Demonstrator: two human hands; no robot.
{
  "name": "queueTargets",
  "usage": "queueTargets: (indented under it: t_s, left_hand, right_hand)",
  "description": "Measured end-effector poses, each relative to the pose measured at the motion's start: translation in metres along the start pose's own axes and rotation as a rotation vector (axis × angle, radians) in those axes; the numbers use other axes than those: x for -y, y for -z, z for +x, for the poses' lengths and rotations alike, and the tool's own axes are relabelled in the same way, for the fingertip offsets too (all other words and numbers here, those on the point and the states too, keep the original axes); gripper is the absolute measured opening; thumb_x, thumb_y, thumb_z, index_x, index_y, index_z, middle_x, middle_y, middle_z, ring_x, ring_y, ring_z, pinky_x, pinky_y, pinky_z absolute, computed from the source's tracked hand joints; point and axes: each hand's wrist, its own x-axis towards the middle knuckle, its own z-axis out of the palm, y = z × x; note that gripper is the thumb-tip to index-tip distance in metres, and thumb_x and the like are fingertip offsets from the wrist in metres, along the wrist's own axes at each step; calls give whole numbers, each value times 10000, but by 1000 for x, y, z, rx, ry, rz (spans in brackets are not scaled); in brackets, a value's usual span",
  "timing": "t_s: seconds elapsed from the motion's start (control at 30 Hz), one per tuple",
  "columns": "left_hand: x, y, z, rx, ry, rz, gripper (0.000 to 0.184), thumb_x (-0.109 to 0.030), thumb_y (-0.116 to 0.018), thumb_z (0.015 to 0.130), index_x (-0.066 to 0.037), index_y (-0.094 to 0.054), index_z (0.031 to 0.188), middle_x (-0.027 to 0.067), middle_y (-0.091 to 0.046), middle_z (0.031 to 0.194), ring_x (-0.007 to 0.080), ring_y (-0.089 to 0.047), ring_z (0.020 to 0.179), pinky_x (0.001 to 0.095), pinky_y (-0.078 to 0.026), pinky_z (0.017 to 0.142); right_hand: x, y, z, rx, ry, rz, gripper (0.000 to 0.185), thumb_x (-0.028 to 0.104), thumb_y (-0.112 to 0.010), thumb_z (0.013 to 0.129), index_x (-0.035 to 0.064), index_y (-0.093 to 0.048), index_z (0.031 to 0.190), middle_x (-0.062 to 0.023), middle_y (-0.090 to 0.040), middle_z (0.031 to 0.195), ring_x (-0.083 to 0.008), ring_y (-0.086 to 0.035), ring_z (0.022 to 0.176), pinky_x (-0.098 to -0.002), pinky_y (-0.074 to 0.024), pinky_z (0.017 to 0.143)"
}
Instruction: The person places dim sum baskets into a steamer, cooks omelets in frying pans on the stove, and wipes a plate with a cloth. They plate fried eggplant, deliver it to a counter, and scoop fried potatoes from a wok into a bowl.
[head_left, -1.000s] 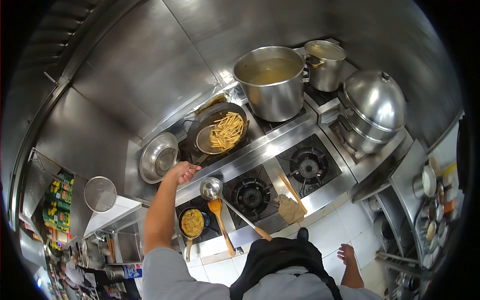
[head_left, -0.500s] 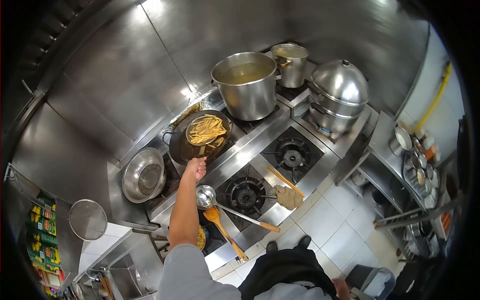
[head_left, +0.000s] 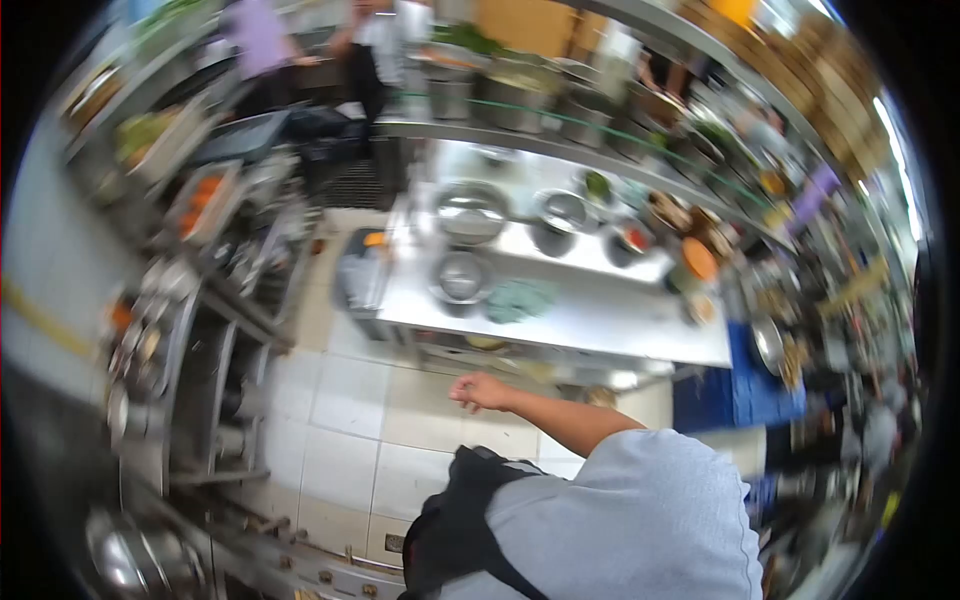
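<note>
My right hand (head_left: 480, 392) hangs over the tiled floor in front of the steel worktable (head_left: 590, 325). Its fingers are loosely curled with a small gap between them, and I see nothing in them. My left hand is out of view. Closest on the worktable are a crumpled green cloth (head_left: 520, 301) and a steel bowl (head_left: 462, 278). Behind these stand a wide steel basin (head_left: 472, 213) and a smaller steel bowl (head_left: 563, 212). An orange-lidded container (head_left: 695, 264) is toward the right end. Motion blurs much of the view.
A grey bin (head_left: 358, 275) stands left of the worktable. A steel rack (head_left: 215, 385) lines the left side, and a blue crate (head_left: 708, 398) sits at right. Stove knobs (head_left: 325, 578) show at the bottom. Co-workers, one in a purple top (head_left: 258, 38), are at the back.
The view has swung from the stove to the worktable. The left hand, which gripped a skimmer of fries over the wok, has left view. The right hand has come forward into view.
</note>
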Motion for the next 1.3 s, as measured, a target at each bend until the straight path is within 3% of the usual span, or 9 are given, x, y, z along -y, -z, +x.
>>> queueTargets:
  t_s: [0.13,0.33,0.6,0.73,0.8,0.93,1.07,1.17,1.3]
  left_hand:
    - [27,-119,-16,208,65,192,305,-123,-548,929,15,-586,1198,-10,-504,689,107,-464,561,264,-404,505]
    - [43,-203,-35,391,108,296,308,-131,-541,928,13,-587,1197,-5,-512,691,113,-465,562,274,-407,509]
    - [36,-198,-51,452,99,253,313,-143,-533,927,11,-589,1194,2,-522,694,122,-467,564,289,-412,514]
    - [32,-177,-48,402,72,207,316,-149,-529,926,9,-590,1193,6,-527,696,126,-468,564,296,-414,517]
    - [31,-166,-40,361,57,180,318,-152,-527,926,9,-591,1193,7,-529,696,128,-468,565,299,-416,519]
    - [19,-131,-22,204,7,122,321,-157,-522,925,7,-592,1191,11,-534,698,132,-469,565,306,-418,521]
    - [-3,-27,-18,-68,-77,10,324,-163,-518,925,6,-593,1190,14,-539,699,136,-470,566,313,-420,524]
    - [-8,82,-32,-291,-154,-109,326,-167,-515,924,5,-594,1190,17,-543,701,139,-471,567,319,-422,526]
    - [7,303,-139,-612,-297,-342,329,-173,-511,924,4,-595,1188,20,-548,702,144,-472,567,326,-424,529]
  right_hand:
    - [2,86,-93,-550,285,354,222,268,-640,951,48,-657,968,-33,-619,733,-113,-600,610,-263,-521,517]
    - [-70,275,-169,-1293,190,888,292,381,-592,941,91,-568,907,-2,-504,751,-119,-501,574,-276,-426,514]
    - [-29,264,-90,-867,153,658,366,432,-638,906,98,-566,1037,-33,-552,865,-144,-549,676,-299,-485,583]
    - [71,230,38,-473,158,731,804,542,-689,852,49,-399,1417,-219,-470,1336,-344,-587,1101,-404,-577,808]
    - [112,226,99,-509,70,957,939,513,-729,830,53,-264,1503,-255,-316,1474,-413,-478,1252,-473,-540,933]
    - [127,243,164,-671,91,998,743,389,-691,878,65,-338,1446,-214,-352,1434,-410,-476,1242,-560,-531,926]
    - [92,268,206,-696,-19,992,480,285,-521,971,73,-419,1389,-170,-445,1368,-383,-491,1232,-622,-509,934]
    - [74,289,225,-596,170,1320,458,252,-632,943,122,-477,1354,-151,-495,1329,-372,-485,1224,-595,-512,876]
    - [60,285,217,-461,216,980,434,246,-618,942,121,-489,1337,-133,-519,1298,-340,-503,1196,-548,-502,888]
